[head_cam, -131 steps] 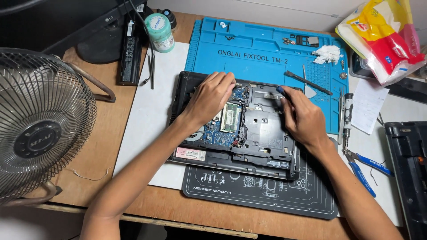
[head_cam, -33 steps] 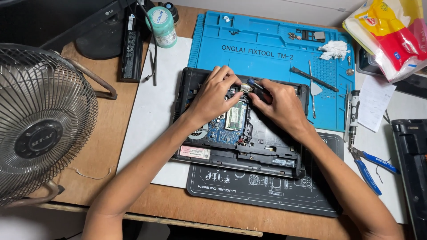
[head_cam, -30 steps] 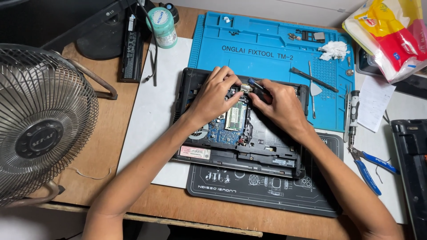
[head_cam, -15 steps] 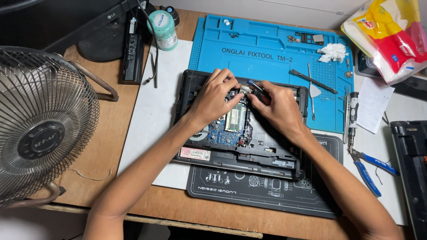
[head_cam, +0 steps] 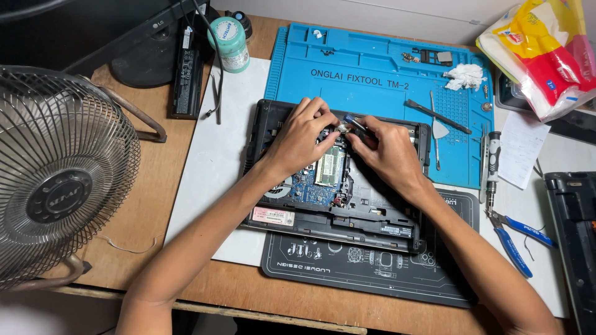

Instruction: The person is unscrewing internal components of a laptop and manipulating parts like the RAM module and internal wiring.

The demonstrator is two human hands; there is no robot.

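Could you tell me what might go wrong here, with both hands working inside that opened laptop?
The right hand holds a thin tool just above the bare circuit board; a slip could scratch it or the memory module. The left hand pinches a small part that could drop into the opened laptop. The tiny screws lying loose on the blue mat could roll off.

black laptop base [head_cam: 347, 211], opened, circuit board [head_cam: 310, 186] exposed

Crowded on three sides, open at the front

Round metal-grille fan [head_cam: 59, 186] blocks the left edge; blue-handled pliers [head_cam: 512, 239] and grey screwdriver [head_cam: 492, 162] crowd the right — the white sheet [head_cam: 211, 161] left of the opened black laptop base [head_cam: 338, 214] and the dark mat's [head_cam: 347, 263] near strip lie bare.
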